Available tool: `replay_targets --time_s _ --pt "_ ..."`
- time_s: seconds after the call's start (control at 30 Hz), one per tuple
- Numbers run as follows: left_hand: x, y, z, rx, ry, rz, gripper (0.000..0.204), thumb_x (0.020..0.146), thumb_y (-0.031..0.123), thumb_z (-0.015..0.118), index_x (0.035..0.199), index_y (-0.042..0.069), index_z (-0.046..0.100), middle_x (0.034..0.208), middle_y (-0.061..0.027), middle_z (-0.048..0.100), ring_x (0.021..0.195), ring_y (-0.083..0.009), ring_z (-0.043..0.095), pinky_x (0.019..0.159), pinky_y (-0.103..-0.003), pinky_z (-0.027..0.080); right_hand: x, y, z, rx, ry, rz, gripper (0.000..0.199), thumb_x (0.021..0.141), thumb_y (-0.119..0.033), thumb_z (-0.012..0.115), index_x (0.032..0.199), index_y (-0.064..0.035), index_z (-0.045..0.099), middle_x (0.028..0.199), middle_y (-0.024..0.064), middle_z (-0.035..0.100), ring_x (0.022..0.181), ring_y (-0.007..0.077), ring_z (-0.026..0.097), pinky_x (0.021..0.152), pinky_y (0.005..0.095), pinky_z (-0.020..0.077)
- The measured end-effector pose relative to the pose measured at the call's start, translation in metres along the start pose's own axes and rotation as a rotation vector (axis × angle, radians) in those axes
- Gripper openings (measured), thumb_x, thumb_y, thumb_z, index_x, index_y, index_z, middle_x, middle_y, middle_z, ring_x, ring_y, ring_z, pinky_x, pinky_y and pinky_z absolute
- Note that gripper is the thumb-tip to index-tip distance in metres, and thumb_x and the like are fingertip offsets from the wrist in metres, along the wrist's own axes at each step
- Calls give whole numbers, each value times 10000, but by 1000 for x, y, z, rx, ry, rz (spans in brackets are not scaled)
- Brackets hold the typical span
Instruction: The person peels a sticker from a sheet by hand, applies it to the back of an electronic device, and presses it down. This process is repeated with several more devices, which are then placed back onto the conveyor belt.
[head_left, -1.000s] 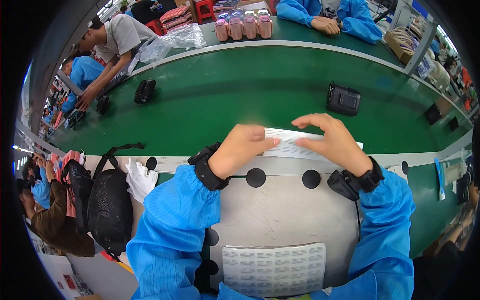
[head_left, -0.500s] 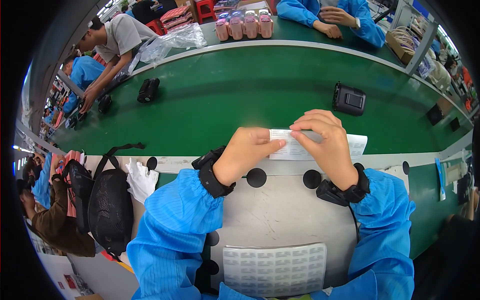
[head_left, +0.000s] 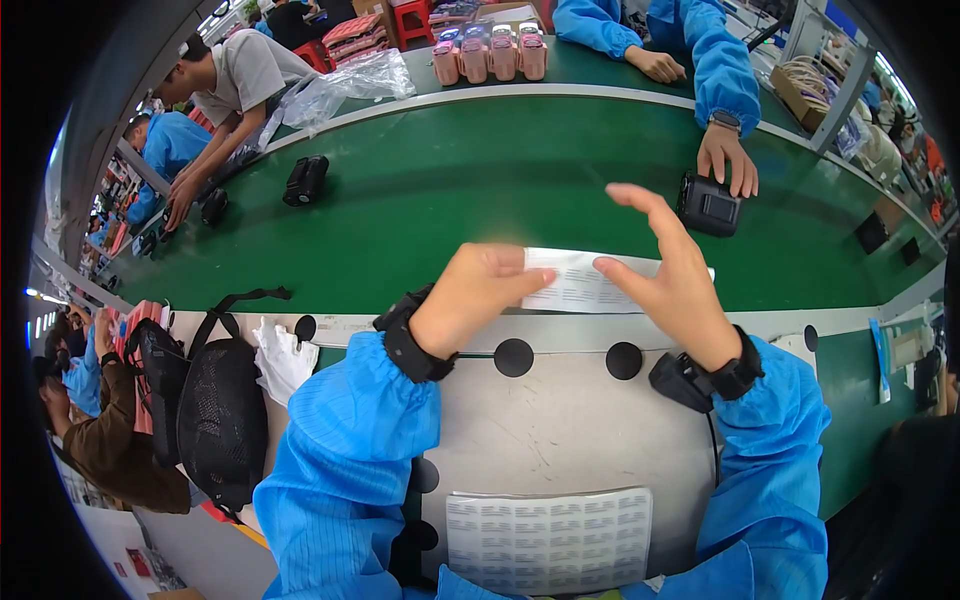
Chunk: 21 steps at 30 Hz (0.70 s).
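A white strip of printed labels (head_left: 578, 284) is pinched at its left end between the thumb and fingers of my left hand (head_left: 478, 294), just above the near edge of the green work surface. My right hand (head_left: 672, 275) is open over the strip's right part, index finger stretched up and away and thumb spread toward the labels. Whether a label clings to that thumb, I cannot tell. Close to my body, a larger sheet of labels (head_left: 548, 540) lies flat on the pale metal plate (head_left: 530, 430). Black bands circle both my wrists.
A co-worker's hand (head_left: 728, 160) rests on a black boxy device (head_left: 709, 206) beyond my right hand. Another black device (head_left: 306, 181) sits far left. Pink devices (head_left: 490, 62) stand behind the surface's far rim. A black bag (head_left: 222, 420) and white glove (head_left: 283, 358) lie at left.
My right hand has opened, its fingers lifting off the strip. My left hand and the strip shifted slightly left. A co-worker's hand came onto the right black device; both black devices moved slightly right.
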<state>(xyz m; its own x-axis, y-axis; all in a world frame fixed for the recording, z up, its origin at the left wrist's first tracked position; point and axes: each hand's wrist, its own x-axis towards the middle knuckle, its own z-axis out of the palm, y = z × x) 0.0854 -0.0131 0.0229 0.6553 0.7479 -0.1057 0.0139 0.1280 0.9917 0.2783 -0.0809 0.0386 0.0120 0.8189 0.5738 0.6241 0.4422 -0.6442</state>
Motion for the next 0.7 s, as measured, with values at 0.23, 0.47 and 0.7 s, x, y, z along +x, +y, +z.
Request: replay_targets --time_s 0.23,0.47,0.7 --pt "7 22 -46 260 -53 -224 304 820 135 620 1059 -42 556 973 -95 626 858 -120 593 752 -228 467 6 0 -23 51 -333 401 718 707 -11 661 1324 -119 311 900 94 600 835 152 570 739 235 439" --pt "-2 17 -52 439 -333 -111 376 815 184 633 1112 -24 529 1028 -124 602 930 -154 560 788 -240 445 7 -1 -18 240 -629 571 762 710 25 649 1354 -128 271 783 61 609 712 85 547 631 210 433" --pt "-11 26 -36 940 -508 -111 480 812 311 622 1151 -10 512 1062 -124 584 939 -197 547 816 -285 432 -3 8 -11 420 -813 620 727 749 25 621 1361 -98 249 803 69 603 711 91 553 659 216 449"
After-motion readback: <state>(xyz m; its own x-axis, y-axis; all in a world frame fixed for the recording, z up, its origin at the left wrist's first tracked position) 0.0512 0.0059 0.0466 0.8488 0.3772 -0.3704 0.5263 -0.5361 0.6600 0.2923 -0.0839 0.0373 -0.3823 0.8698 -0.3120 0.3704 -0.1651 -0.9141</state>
